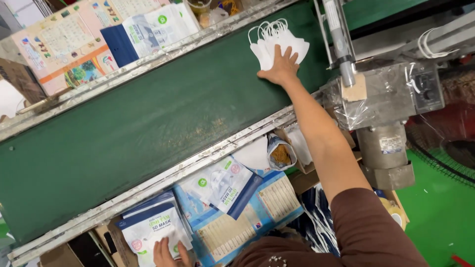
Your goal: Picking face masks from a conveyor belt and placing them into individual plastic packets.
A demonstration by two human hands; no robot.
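- Below the near rail of the green conveyor belt, toward its left end, we see the left hand resting flat, fingers released, on a stack of white and blue mask packets.
- Just right of that stack, another packet lies on a printed calendar sheet.
- Near the belt's far right corner, the right hand presses a fanned bunch of white face masks onto the belt, fingers spread, not clenched.
- Beyond the belt's right end stands a plastic-wrapped grey motor.
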